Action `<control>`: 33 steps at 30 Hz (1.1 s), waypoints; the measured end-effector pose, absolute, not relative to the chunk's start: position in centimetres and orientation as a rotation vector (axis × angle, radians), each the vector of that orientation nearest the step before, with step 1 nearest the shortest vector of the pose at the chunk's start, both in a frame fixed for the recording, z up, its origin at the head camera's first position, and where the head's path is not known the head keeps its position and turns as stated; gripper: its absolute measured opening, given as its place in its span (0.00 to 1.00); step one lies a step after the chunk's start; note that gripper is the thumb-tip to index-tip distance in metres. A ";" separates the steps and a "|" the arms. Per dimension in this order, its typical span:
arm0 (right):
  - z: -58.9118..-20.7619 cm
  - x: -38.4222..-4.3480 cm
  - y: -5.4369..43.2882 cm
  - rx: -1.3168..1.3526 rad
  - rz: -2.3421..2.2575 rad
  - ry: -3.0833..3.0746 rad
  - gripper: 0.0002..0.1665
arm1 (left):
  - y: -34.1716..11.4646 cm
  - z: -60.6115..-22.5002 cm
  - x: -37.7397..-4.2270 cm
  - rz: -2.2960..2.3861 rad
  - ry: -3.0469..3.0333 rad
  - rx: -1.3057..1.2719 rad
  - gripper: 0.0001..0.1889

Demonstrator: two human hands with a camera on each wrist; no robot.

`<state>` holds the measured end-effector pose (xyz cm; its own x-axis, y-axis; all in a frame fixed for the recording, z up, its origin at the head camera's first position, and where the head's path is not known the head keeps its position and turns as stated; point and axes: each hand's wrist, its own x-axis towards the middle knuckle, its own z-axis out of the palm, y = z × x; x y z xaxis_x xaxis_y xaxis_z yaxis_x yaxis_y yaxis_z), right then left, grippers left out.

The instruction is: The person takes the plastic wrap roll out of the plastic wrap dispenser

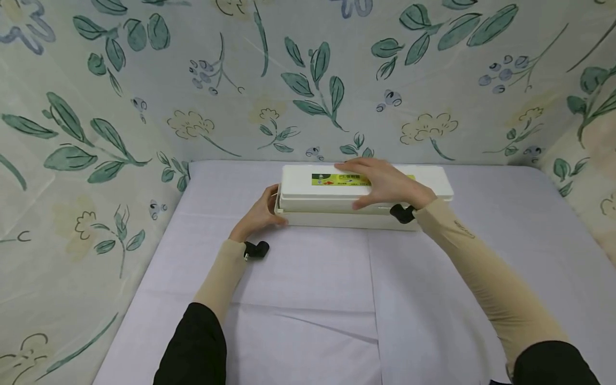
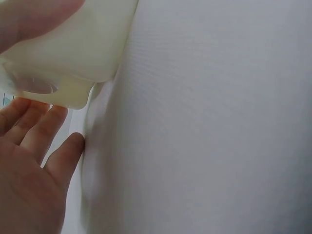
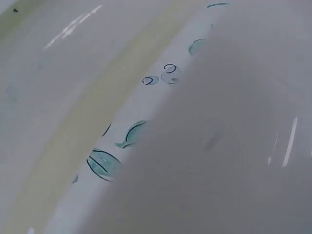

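A long white cling film dispenser (image 1: 332,219) lies lengthwise at the far side of the table. Its white lid (image 1: 295,184) carries a yellow-green label (image 1: 332,179) and sits above the base, a narrow seam showing along the front. My left hand (image 1: 257,216) grips the left end, thumb at the front corner, fingers behind. In the left wrist view, fingertips of that hand (image 2: 36,161) meet the cream plastic end (image 2: 92,53). My right hand (image 1: 387,183) holds the lid from above, fingers over the label and thumb on the front. The right wrist view shows glossy white plastic (image 3: 214,146) close up.
A white cloth (image 1: 298,299) with fold creases covers the table. Floral cloth (image 1: 356,69) hangs behind the table and along both sides. Black wrist cameras (image 1: 257,249) sit at both cuffs.
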<state>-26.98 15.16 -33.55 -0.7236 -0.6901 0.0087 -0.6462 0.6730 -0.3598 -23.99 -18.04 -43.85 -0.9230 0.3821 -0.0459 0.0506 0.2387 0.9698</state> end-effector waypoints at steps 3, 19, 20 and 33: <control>-33.5 -26.9 15.5 -1.098 -0.504 2.762 0.59 | -17.9 -42.9 -23.4 1.722 2.245 0.412 0.53; -33.5 -26.8 17.5 -1.027 -0.499 2.777 0.59 | -17.9 -43.0 -23.3 1.762 2.219 0.425 0.53; -33.5 -26.8 17.6 -1.023 -0.500 2.779 0.59 | -17.9 -43.0 -23.3 1.762 2.221 0.427 0.53; -33.7 -26.5 18.6 -0.960 -0.499 2.798 0.60 | -18.1 -44.1 -23.9 1.753 2.246 0.420 0.53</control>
<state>-26.50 18.65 -33.71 -0.7860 -0.6177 -0.0261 -0.5706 0.7410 -0.3540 -23.89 -18.07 -44.14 -0.9241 0.3812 -0.0274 0.0661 0.2300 0.9709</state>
